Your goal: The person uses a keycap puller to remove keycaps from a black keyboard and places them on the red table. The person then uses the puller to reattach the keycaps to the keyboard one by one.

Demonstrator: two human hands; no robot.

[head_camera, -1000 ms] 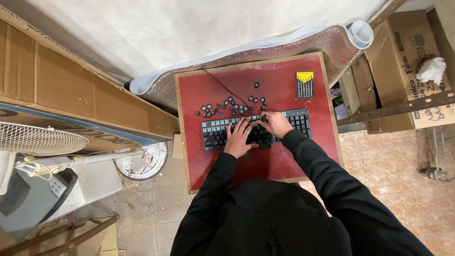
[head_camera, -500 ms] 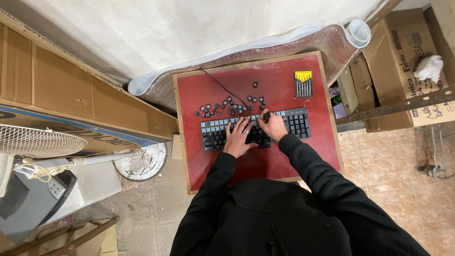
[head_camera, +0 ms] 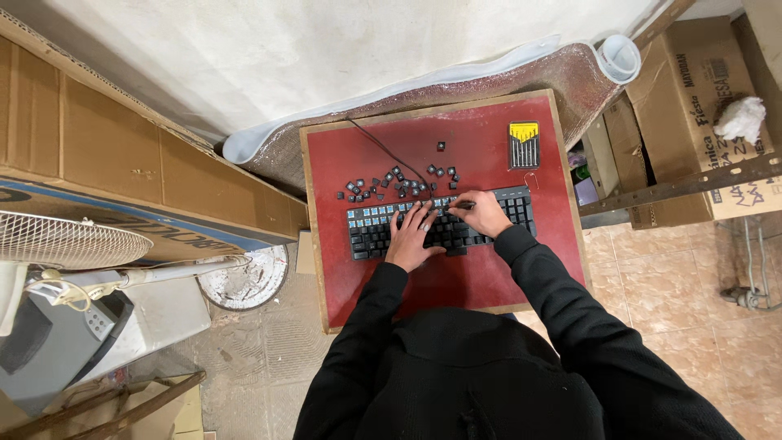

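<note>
A black keyboard (head_camera: 371,232) with part of its keycaps removed lies on a small red-topped table (head_camera: 456,147). My left hand (head_camera: 410,237) rests flat on the keys, fingers spread, pressing the keyboard down. My right hand (head_camera: 485,213) grips a thin dark tool (head_camera: 456,206) whose tip sits at the keyboard's top row. Several loose black keycaps (head_camera: 395,181) are scattered on the table just behind the keyboard. The keyboard's cable (head_camera: 383,148) runs to the far left corner of the table.
A yellow-and-black case of small screwdrivers (head_camera: 523,144) lies at the table's far right. Cardboard boxes (head_camera: 692,90) stand to the right, a large box (head_camera: 98,155) and a white fan (head_camera: 65,240) to the left. A silver foil mat (head_camera: 521,77) lies behind the table.
My right hand has shifted slightly left along the keyboard's top edge with the tool. My left hand stays on the keys.
</note>
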